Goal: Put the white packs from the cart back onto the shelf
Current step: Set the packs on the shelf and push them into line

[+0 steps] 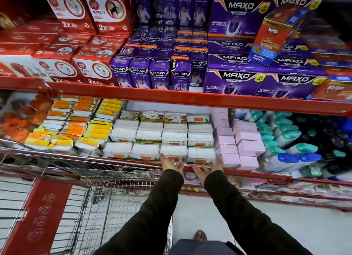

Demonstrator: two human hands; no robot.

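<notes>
Rows of white packs (174, 138) fill the middle of the lower shelf (247, 173), stacked several deep between yellow packs and pink boxes. My left hand (171, 164) is palm up with fingers apart, touching the front of a white pack in the front row. My right hand (206, 169) is also palm up and spread, just below the front pack to the right. Neither hand holds anything. The wire cart (99, 203) stands at the lower left; no white packs show inside it.
Yellow and orange packs (89, 125) lie left of the white ones, pink boxes (238, 142) to the right, then teal and blue capped bottles (297, 150). Red and purple boxes (236, 77) fill the shelf above. A red seat flap (42, 214) sits in the cart. White floor lies lower right.
</notes>
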